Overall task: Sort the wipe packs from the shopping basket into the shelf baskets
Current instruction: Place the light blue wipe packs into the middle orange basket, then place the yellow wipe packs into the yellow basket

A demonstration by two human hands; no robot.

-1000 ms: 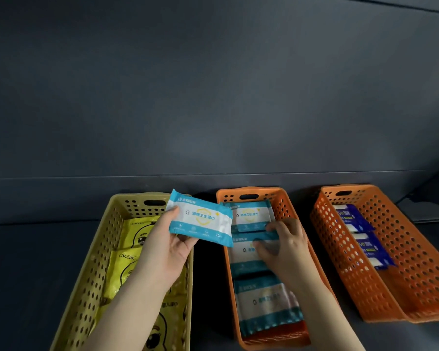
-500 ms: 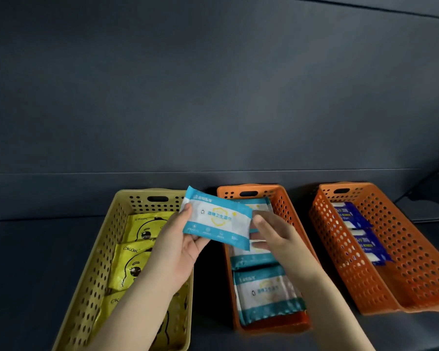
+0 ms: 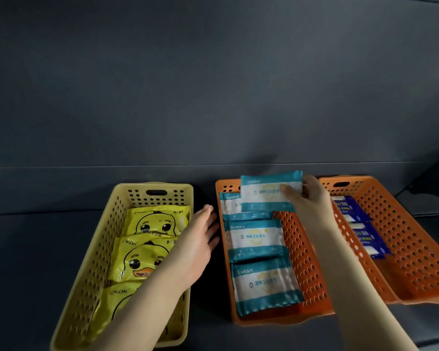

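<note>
My right hand [image 3: 308, 198] grips a teal and white wipe pack [image 3: 266, 192] by its right end, holding it over the far end of the middle orange basket [image 3: 302, 254]. That basket holds three more teal packs [image 3: 254, 238] lying in a row. My left hand [image 3: 198, 239] is empty with fingers spread, hovering over the right rim of the yellow basket [image 3: 96, 262], which holds yellow duck-print packs [image 3: 157, 221]. The right orange basket [image 3: 416, 249] holds dark blue packs [image 3: 365, 234]. The shopping basket is out of view.
The three baskets stand side by side on a dark shelf [image 3: 23, 262] against a dark back wall [image 3: 213, 97]. A narrow gap separates the yellow and the middle basket.
The teal pack passed from my left hand to my right hand and moved right, over the middle orange basket. My left hand let go and opened.
</note>
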